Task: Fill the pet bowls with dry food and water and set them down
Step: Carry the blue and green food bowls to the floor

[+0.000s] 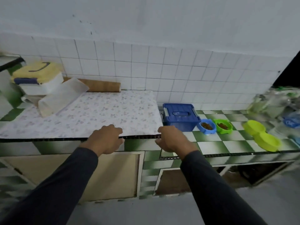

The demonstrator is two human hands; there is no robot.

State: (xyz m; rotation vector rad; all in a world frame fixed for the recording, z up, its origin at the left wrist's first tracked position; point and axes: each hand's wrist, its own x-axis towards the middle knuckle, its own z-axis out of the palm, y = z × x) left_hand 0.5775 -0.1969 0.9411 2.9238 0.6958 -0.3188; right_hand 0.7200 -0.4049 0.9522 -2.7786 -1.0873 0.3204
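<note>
A small blue bowl (205, 129) and a small green bowl (226, 129), both holding brown dry food, stand side by side on the green-and-white tiled counter (211, 143). To their right lies a lime double bowl (261, 137), which looks empty. A blue lidded box (180, 116) stands just left of the blue bowl. My left hand (105, 138) and my right hand (172, 138) sit at the counter's front edge, fingers loosely curled, holding nothing that I can see. Both are left of the bowls.
A flowered cloth (105, 111) covers the counter's left part. White containers and folded towels (37, 78) are stacked at the far left. Blurred plastic bags (272, 103) and a bottle with a blue label (292, 120) crowd the right end. Cabinet doors (105, 172) lie below.
</note>
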